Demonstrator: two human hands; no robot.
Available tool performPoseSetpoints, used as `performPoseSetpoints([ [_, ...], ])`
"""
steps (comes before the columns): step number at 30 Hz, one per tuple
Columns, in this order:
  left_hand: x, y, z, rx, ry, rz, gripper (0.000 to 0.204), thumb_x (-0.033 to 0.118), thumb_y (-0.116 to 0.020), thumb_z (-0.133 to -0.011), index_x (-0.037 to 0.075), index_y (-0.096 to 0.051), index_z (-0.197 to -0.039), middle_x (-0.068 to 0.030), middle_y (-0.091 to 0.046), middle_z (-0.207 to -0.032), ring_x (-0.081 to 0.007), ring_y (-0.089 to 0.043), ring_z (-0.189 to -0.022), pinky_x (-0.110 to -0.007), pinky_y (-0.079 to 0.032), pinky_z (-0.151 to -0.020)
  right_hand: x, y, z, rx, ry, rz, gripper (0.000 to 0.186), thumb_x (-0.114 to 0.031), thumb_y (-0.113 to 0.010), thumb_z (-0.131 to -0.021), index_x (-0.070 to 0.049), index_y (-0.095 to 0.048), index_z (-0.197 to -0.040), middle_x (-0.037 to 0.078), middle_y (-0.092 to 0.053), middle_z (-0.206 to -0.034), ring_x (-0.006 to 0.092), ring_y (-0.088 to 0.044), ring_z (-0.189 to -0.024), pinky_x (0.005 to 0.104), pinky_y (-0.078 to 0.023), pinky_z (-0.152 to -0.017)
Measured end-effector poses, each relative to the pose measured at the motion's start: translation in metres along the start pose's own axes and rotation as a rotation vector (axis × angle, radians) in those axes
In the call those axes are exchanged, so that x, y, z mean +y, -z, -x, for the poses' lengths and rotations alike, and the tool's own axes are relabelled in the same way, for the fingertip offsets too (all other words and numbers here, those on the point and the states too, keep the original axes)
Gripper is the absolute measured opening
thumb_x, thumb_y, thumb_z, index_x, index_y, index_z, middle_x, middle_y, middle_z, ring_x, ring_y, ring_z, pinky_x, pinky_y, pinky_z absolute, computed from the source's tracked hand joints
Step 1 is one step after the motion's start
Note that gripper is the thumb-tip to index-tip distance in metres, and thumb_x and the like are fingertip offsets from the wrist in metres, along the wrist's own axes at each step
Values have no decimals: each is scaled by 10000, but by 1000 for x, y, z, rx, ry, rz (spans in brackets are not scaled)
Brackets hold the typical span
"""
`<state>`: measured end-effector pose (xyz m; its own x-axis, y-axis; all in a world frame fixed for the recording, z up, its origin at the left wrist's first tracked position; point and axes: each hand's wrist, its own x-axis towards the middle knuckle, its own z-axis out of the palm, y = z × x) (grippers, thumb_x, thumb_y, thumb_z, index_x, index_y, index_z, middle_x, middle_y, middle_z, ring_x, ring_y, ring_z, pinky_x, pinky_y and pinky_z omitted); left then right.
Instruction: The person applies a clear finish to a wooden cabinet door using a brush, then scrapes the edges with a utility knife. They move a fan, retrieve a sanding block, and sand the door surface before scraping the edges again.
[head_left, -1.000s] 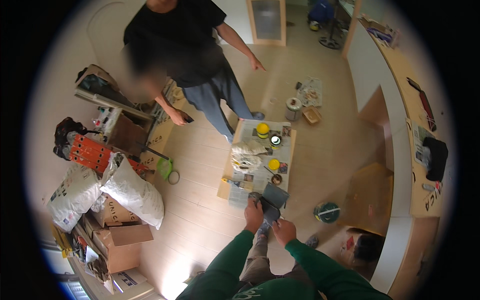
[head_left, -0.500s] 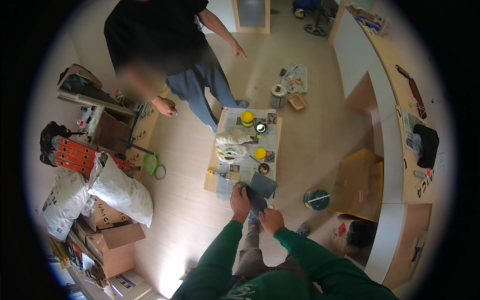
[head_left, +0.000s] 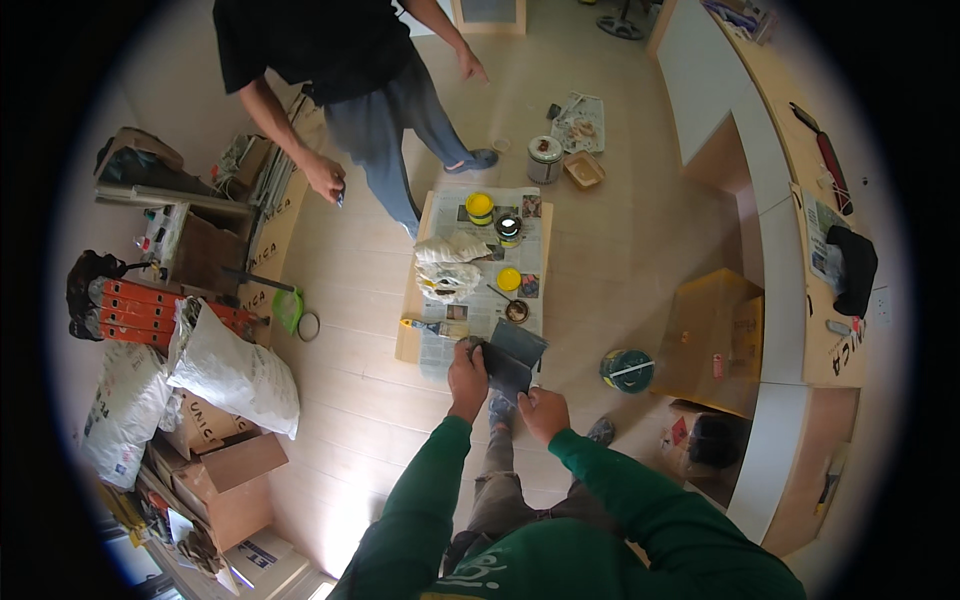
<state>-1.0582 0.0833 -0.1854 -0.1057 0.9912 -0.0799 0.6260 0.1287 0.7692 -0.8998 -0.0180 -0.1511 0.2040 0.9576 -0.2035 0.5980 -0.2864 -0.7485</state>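
Left hand (head_left: 467, 368) and right hand (head_left: 541, 410) both grip a dark flat panel (head_left: 510, 358), fingers curled on its edges. Panel sits at 6 o'clock of the newspaper-covered board (head_left: 440, 215); paintbrush (head_left: 425, 325) at its 9 o'clock.

View: I have one head-worn fisheye camera, the left of a side-by-side pair.
Position: it sits high above the pale wooden plank floor (head_left: 620, 250), over my own green sleeves.
Direction: it looks steeply down and forward; picture left is my left.
Nearness: my left hand (head_left: 467, 368) and right hand (head_left: 541, 412) sit near, low in the centre; the newspaper-covered low board (head_left: 450, 345) lies just beyond.
Reach: a standing person in black (head_left: 330, 50) fills the top.
Distortion: the long white counter (head_left: 775, 280) bends along the right rim.
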Motion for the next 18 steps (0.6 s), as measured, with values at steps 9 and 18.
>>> performPoseSetpoints([
  [9, -11, 1, -4, -7, -81, 2, 223, 277, -604, -1054, 69, -591, -1132, -223, -724, -916, -473, -690, -865, -533, -523, -753, 0, 10, -8, -269, -42, -145, 396, -332, -702, -929, 24, -633, -769, 240, -668, -730, 434, -690, -717, 496, -553, -691],
  [18, 12, 22, 1, -120, -214, -5, 190, 234, -621, -1042, 58, -596, -1108, -206, -711, -874, -439, -698, -828, -510, -526, -728, -17, 4, -24, -143, 41, -121, 346, -329, -661, -950, 14, -685, -913, 201, -684, -679, 365, -698, -626, 480, -564, -687],
])
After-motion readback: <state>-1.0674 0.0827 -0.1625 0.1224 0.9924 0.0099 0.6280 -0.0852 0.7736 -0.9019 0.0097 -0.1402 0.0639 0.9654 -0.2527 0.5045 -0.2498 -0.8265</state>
